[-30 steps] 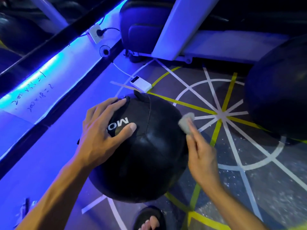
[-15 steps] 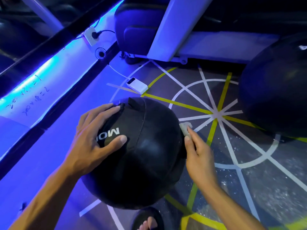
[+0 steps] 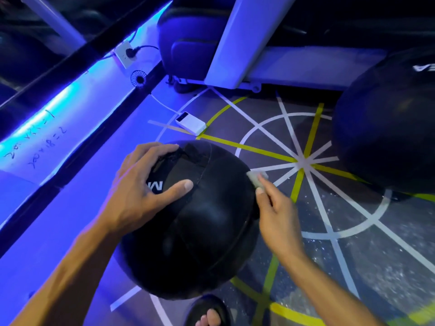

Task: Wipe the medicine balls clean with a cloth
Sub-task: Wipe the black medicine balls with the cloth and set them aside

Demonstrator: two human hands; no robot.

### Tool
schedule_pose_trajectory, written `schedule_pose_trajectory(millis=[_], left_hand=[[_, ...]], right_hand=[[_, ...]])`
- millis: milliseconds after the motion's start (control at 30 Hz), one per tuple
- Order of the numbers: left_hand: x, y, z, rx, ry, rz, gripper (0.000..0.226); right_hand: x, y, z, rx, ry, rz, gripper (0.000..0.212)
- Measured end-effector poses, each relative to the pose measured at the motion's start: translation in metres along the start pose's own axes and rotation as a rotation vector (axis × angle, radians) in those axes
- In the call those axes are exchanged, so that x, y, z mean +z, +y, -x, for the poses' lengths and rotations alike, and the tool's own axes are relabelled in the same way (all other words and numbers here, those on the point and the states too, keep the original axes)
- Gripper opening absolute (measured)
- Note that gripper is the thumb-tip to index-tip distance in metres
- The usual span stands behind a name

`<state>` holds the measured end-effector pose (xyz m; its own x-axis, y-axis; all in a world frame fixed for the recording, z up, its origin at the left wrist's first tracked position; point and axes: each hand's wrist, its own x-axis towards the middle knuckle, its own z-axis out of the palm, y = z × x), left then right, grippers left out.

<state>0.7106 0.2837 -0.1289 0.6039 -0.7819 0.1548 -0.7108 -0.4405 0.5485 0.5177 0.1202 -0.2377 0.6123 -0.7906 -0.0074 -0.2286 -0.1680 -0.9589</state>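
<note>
arms (image 3: 77, 262) bare — no sleeves | foot (image 3: 208, 312) — black open-toe sandal

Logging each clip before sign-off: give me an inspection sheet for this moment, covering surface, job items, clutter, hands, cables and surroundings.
Surface: speckled grey gym floor with white and yellow taped lines.
Job's things: black leather medicine ball on the floor; small pale cloth at its right side; second black ball at right, untouched.
Clutter: white power bank; small round fan.
Hands: left hand spread on the ball's top; right hand fingers press the cloth to the ball.
Cables: white lead to the power bank; black plug in a wall socket.
Surroundings: blue light strip; white machine frame; sandalled foot.
</note>
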Motion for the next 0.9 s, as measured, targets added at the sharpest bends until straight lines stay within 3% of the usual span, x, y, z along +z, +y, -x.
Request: schedule_pose_trajectory(millis=[167,200,300,333,400,500,567,667,733,800,900], left_hand=[[0.001,0.002,0.006,-0.025,0.006,0.028,0.069],[0.0,0.002,0.007,-0.034,0.006,0.045,0.068],[0.001,0.004,0.007,-0.031,0.005,0.045,0.061],[0.002,0.007,0.007,-0.024,0.008,0.044,0.057],[0.005,0.008,0.007,-0.006,0.02,0.057,0.049],[0.006,0.005,0.009,0.011,0.027,0.074,0.041],[0.005,0.005,0.008,-0.001,0.028,0.102,0.038],[0.005,0.005,0.006,-0.006,0.039,0.091,0.037],[0.006,0.005,0.006,-0.01,0.06,0.086,0.035],[0.008,0.005,0.006,-0.018,0.066,0.06,0.034],[0.007,-0.001,0.003,-0.012,0.061,0.064,0.031]], right_hand=[[0.016,-0.038,0.039,-0.683,-0.269,0.133,0.05],[0.01,-0.03,0.022,-0.695,-0.284,0.145,0.051],[-0.009,-0.022,-0.034,-0.243,-0.137,0.157,0.045],[-0.01,-0.026,-0.037,-0.173,-0.114,0.159,0.041],[0.002,-0.052,-0.018,-0.357,-0.14,0.117,0.038],[0.016,-0.065,0.018,-0.83,-0.347,0.141,0.039],[0.014,-0.052,0.001,-0.774,-0.341,0.139,0.043],[0.009,-0.034,-0.051,-0.235,-0.164,0.117,0.023],[0.01,-0.027,-0.066,-0.084,-0.103,0.158,0.026],[0.014,-0.037,-0.048,-0.148,-0.066,0.161,0.022],[0.026,-0.054,0.018,-0.508,-0.129,0.154,0.042]])
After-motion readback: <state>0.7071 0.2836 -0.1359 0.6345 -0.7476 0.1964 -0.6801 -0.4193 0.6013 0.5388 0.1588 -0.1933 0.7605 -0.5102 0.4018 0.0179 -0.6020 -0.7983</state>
